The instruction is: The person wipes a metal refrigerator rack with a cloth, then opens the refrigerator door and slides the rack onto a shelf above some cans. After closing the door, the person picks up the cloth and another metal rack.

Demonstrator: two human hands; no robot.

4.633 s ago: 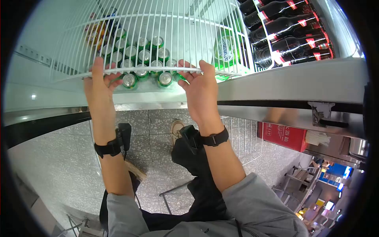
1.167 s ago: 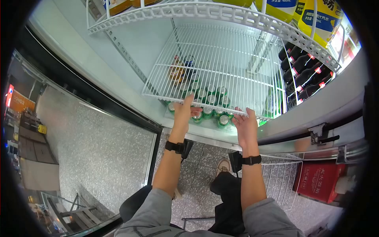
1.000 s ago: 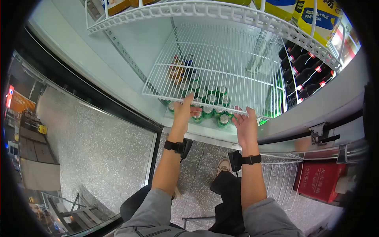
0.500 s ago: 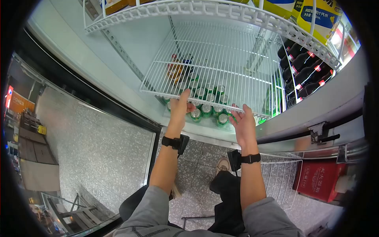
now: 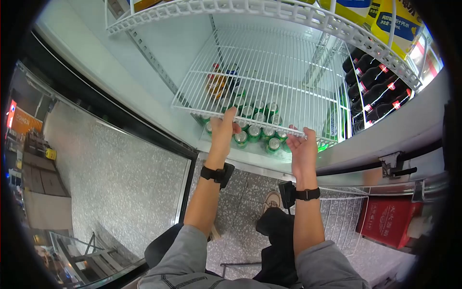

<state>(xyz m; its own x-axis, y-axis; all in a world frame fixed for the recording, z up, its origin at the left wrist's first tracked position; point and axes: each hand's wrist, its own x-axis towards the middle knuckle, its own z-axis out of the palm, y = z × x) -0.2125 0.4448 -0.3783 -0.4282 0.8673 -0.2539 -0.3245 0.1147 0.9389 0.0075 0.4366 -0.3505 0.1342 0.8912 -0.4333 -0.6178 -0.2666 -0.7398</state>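
The wire shelf [image 5: 269, 82] sits inside the open fridge [image 5: 159, 43], below the upper shelf [image 5: 288, 14] and above the green cans [image 5: 255, 130], its front edge facing the person; the left hand [image 5: 223, 131] grips that front edge near its middle, fingers curled together around the wire with the thumb pointing up over it; the right hand [image 5: 302, 147] holds the same edge further right, fingers bent up and pressed around the wire; both wrists wear black straps; the green cans stand in rows on the fridge floor just under the shelf, seen through its bars; dark bottles [image 5: 378, 91] with red labels lie stacked at the right side of the fridge; yellow bottles [image 5: 390, 21] stand on the upper shelf; outside, low on the right, a red box [image 5: 387, 219] rests beside a wire basket [image 5: 337, 216] on the speckled floor [image 5: 120, 178].
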